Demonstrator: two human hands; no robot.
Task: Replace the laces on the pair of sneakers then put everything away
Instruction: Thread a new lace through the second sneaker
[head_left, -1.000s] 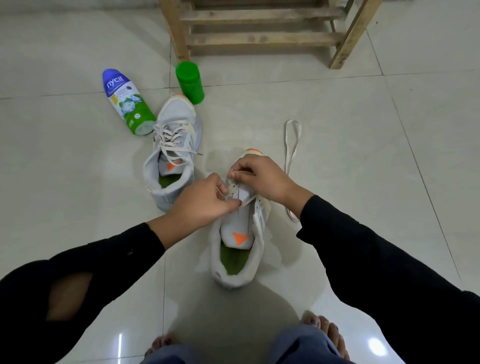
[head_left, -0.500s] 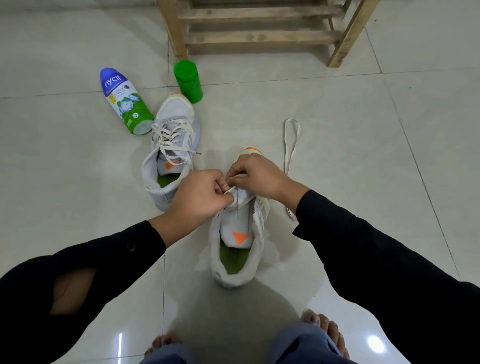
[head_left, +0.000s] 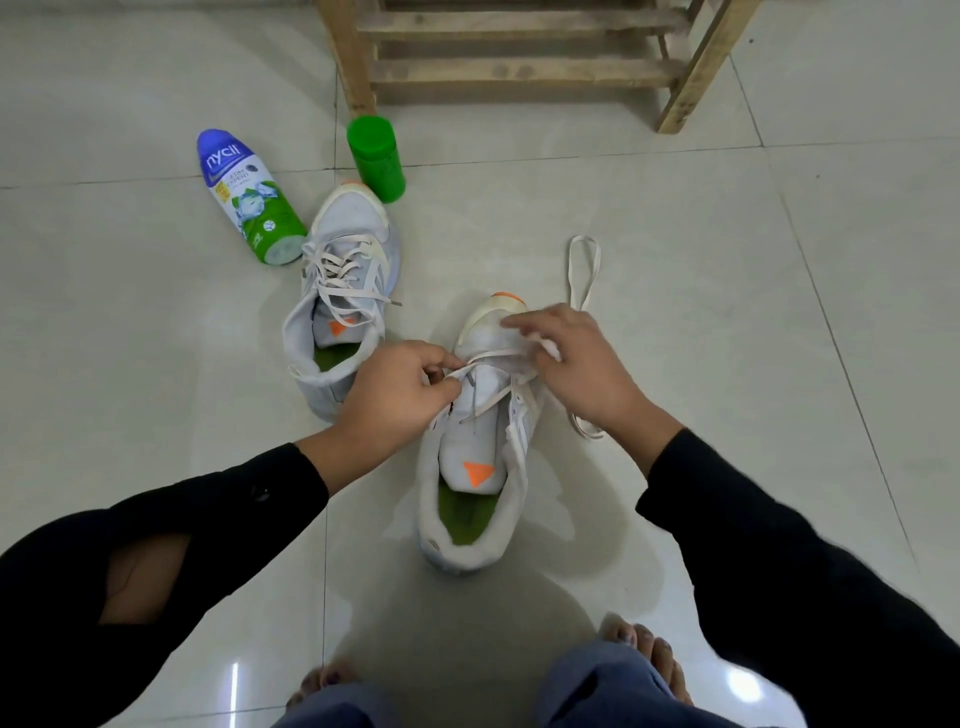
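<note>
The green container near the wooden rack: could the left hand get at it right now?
Probably, though not at once: the left hand pinches the lace, and the laced sneaker lies between it and the green container; nothing covers it.
</note>
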